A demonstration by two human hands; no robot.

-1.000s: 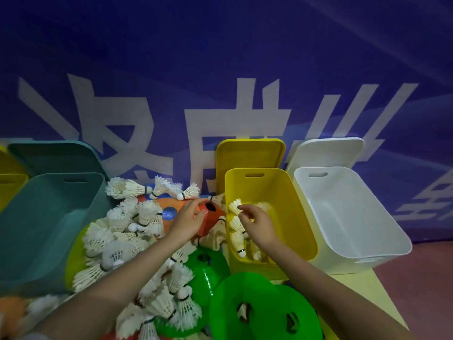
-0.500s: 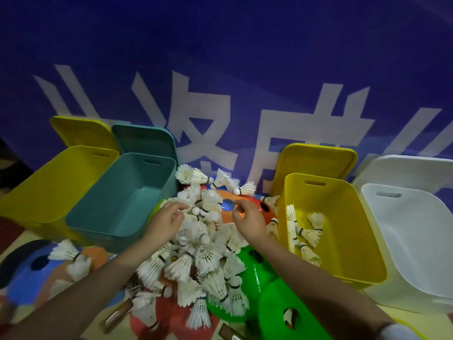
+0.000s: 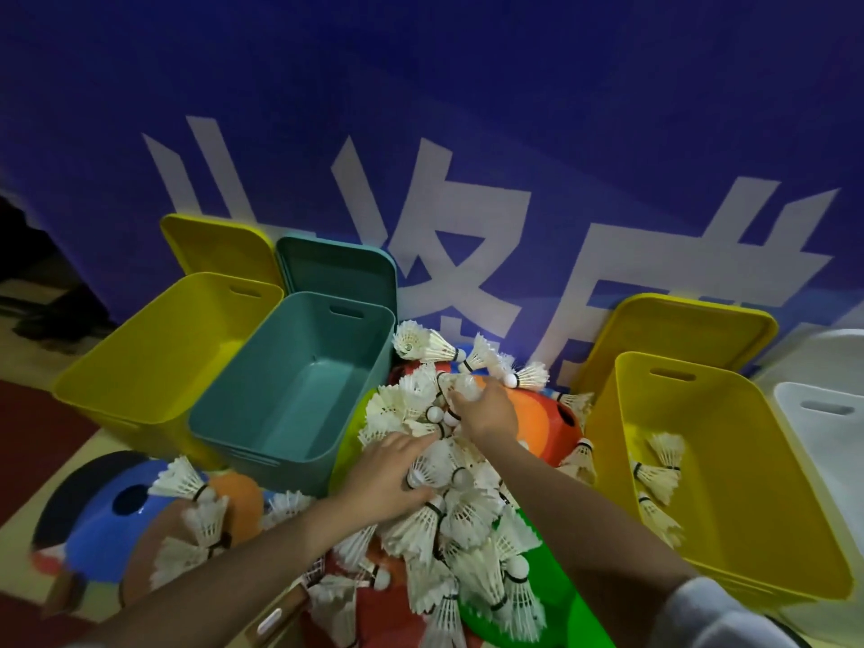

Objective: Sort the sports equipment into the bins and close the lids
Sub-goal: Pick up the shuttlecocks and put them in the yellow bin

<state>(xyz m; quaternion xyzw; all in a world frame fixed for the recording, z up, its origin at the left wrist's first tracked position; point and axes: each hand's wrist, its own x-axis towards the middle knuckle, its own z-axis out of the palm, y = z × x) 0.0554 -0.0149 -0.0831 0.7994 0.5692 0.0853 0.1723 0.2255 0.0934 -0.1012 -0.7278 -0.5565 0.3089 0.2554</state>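
Here the left hand (image 3: 390, 474) lies on the pile of shuttlecocks (image 3: 449, 502), its fingers curled around one shuttlecock (image 3: 428, 467). The right hand (image 3: 486, 409) is further back on the same pile, with its fingers closed on a few shuttlecocks; how many I cannot tell. The pile rests on coloured cones, an orange cone (image 3: 537, 423) and a green cone (image 3: 556, 600) among them. To the left stands the open teal bin (image 3: 290, 395), then a yellow bin (image 3: 154, 357). To the right another yellow bin (image 3: 729, 484) holds several shuttlecocks, and a white bin (image 3: 823, 413) is just beside it. The lids lean behind the bins.
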